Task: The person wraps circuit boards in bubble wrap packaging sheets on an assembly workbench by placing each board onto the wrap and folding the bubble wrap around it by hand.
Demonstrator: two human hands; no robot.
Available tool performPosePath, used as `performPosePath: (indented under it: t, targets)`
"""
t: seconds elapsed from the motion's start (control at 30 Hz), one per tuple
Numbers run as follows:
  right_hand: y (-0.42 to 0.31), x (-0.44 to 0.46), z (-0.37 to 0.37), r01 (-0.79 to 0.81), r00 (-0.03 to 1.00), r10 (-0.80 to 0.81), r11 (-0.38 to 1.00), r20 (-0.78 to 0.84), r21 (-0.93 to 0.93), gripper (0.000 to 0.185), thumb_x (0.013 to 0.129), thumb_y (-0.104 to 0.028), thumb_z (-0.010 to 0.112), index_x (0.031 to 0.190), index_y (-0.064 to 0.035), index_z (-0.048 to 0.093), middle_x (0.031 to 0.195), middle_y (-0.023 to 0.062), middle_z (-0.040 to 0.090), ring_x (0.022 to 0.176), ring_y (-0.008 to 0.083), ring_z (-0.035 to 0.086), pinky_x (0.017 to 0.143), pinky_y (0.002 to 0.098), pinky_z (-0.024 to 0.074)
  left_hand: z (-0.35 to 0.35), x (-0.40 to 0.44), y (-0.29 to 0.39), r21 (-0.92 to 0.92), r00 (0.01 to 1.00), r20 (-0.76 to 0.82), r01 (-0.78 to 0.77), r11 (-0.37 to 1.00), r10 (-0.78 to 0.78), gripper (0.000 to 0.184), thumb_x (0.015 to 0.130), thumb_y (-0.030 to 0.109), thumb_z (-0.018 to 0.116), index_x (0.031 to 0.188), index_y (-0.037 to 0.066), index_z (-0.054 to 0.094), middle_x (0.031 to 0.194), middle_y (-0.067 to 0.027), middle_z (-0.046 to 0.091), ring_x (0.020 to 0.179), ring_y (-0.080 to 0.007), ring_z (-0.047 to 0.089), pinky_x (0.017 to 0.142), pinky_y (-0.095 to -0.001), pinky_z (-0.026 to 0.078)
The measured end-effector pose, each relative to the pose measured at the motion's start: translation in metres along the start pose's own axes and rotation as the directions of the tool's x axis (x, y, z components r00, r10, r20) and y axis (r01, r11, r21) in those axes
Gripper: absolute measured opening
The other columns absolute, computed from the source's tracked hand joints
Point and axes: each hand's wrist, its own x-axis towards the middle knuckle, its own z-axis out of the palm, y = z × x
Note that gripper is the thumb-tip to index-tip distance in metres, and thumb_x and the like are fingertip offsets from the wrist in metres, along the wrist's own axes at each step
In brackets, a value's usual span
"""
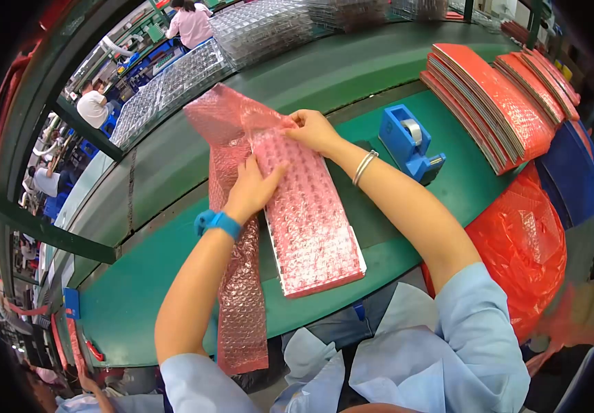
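A flat stack (314,227), covered by pink bubble wrap with white edges showing at its near end, lies at a slant on the green tabletop. My left hand (250,189) rests on its left side, fingers stretched out over the wrap. At the far end, my right hand (312,131) pinches the edge of a loose pink bubble wrap flap (224,113). That flap rises and bends to the left. Another long strip of pink bubble wrap (242,316) runs under my left forearm and hangs past the near table edge.
A blue tape dispenser (407,144) stands right of my right forearm. Red-wrapped packs (489,96) are piled at the back right, above a red plastic bag (524,241). Beyond the green table (138,296) runs a conveyor belt (359,62) with clear trays (262,31). A red-handled tool (94,351) lies front left.
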Motion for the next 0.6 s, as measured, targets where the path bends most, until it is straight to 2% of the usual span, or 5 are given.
performPosePath:
  t: [0.13, 0.17, 0.3, 0.47, 0.6]
  targets:
    - [0.022, 0.016, 0.008, 0.291, 0.768, -0.609, 0.607, -0.198, -0.739, 0.023, 0.071, -0.018, 0.069, 0.083, -0.0014, 0.06, 0.072, 0.0064, 0.058, 0.061, 0.0153, 0.054, 0.059, 0.0273, 0.0462, 0.016, 0.046, -0.014, -0.116, 0.984, -0.159, 0.067, 0.991, -0.085, 0.09, 0.071, 0.054, 0.063, 0.131, -0.005, 0.03, 0.122, -0.0286, 0.042, 0.105, -0.0409, 0.05, 0.088, -0.0431, 0.043]
    - [0.021, 0.016, 0.008, 0.294, 0.77, -0.609, 0.605, -0.191, -0.74, 0.023, 0.071, -0.018, 0.069, 0.083, -0.0014, 0.06, 0.072, 0.0064, 0.058, 0.061, 0.0153, 0.054, 0.059, 0.0273, 0.0462, 0.02, 0.054, -0.017, -0.121, 0.983, -0.16, 0.071, 0.99, -0.09, 0.09, 0.071, 0.054, 0.063, 0.131, -0.005, 0.03, 0.122, -0.0286, 0.042, 0.105, -0.0409, 0.05, 0.088, -0.0431, 0.043]
    - [0.003, 0.009, -0.001, -0.009, 0.992, -0.022, 0.97, -0.124, -0.241, 0.02, 0.071, -0.017, 0.069, 0.078, -0.0026, 0.057, 0.07, 0.004, 0.054, 0.058, 0.0142, 0.049, 0.058, 0.025, 0.0444, 0.028, 0.078, -0.021, -0.347, 0.954, -0.207, 0.135, 0.928, -0.216, 0.091, 0.069, 0.05, 0.066, 0.131, -0.005, 0.029, 0.121, -0.0295, 0.041, 0.106, -0.0403, 0.049, 0.089, -0.0425, 0.043]
    - [0.006, 0.012, -0.007, -0.011, 0.987, 0.009, 1.0, -0.161, -0.017, 0.021, 0.075, -0.015, 0.07, 0.074, -0.0057, 0.051, 0.074, 0.0028, 0.053, 0.063, 0.0094, 0.047, 0.06, 0.0208, 0.0427, 0.023, 0.079, -0.003, -0.41, 0.932, -0.062, 0.303, 0.86, -0.358, 0.088, 0.071, 0.042, 0.067, 0.132, -0.007, 0.026, 0.118, -0.0289, 0.044, 0.102, -0.0349, 0.052, 0.086, -0.038, 0.046]
    - [-0.005, 0.012, -0.012, 0.056, 0.987, -0.032, 0.987, -0.159, 0.153, 0.019, 0.078, -0.017, 0.068, 0.081, -0.0043, 0.055, 0.076, 0.0039, 0.056, 0.066, 0.0092, 0.051, 0.061, 0.02, 0.0438, 0.006, 0.054, 0.015, -0.647, 0.952, -0.131, 0.129, 0.751, -0.276, 0.08, 0.074, 0.036, 0.067, 0.13, -0.007, 0.028, 0.113, -0.0253, 0.048, 0.095, -0.0288, 0.055, 0.08, -0.033, 0.048]
